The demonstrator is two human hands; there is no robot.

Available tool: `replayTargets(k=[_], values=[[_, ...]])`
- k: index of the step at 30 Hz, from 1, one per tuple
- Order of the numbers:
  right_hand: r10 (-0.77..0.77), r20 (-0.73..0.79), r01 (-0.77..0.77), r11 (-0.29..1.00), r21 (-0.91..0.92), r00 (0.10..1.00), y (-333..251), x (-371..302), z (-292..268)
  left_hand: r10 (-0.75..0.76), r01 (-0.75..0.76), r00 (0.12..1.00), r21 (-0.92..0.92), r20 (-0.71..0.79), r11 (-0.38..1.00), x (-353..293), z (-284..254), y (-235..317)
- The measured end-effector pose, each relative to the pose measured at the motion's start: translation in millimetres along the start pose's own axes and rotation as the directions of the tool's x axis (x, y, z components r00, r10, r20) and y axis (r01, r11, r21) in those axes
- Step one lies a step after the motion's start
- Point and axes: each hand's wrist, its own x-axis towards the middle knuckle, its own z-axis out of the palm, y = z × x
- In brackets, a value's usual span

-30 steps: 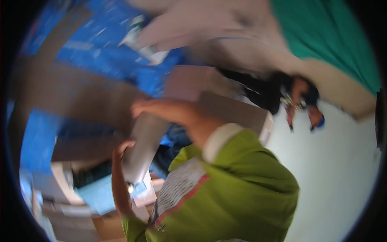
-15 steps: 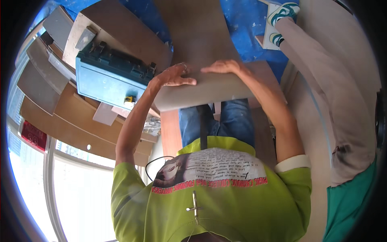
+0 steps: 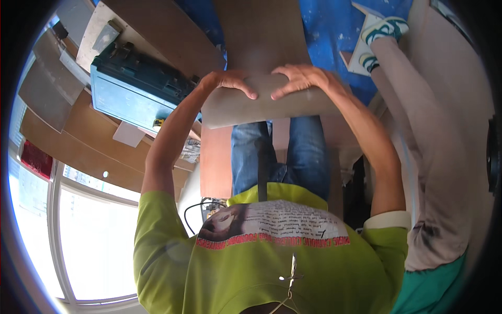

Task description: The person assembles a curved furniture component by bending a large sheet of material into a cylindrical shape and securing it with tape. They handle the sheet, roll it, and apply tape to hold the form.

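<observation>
matt smooth wooden panel point(image 3: 261, 68), hard plastic tool case point(image 3: 137, 91), blue painted floor point(image 3: 334, 31)

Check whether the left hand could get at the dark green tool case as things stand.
Probably yes: the left hand rests on the grey board, and the tool case lies just to its left with nothing between, though the hand would have to let go.
</observation>
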Motion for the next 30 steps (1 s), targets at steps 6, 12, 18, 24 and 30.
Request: replayTargets(k=[6,12,18,24,30], values=[[0.161,0.149,-0.187,0.965,0.186,0.976,28.1,37.4,-13.8,-0.186,0.187,0.982,-0.086,0.017,0.979,6.3,-29.2,-5.6],[0.086,0.313,-0.211,0.896,0.392,0.946,55.2,72.5,-22.5,0.022,-0.245,0.566,-0.143,-0.824,0.959,-61.3,-13.3,-72.2],[0.150,0.472,-0.428,0.707,0.564,0.869,91.5,106.2,-27.7,0.046,-0.438,0.479,-0.193,-0.876,0.878,-89.8,113.0,-137.2],[0.172,0.503,-0.484,0.642,0.595,0.847,101.1,121.6,-36.3,0.045,-0.379,0.154,-0.017,-0.987,0.925,-17.4,129.5,-139.7],[0.061,0.592,-0.526,0.540,0.657,0.803,127.7,143.7,-29.5,-0.017,-0.490,0.185,-0.108,-0.983,0.865,9.9,121.9,-169.8]])
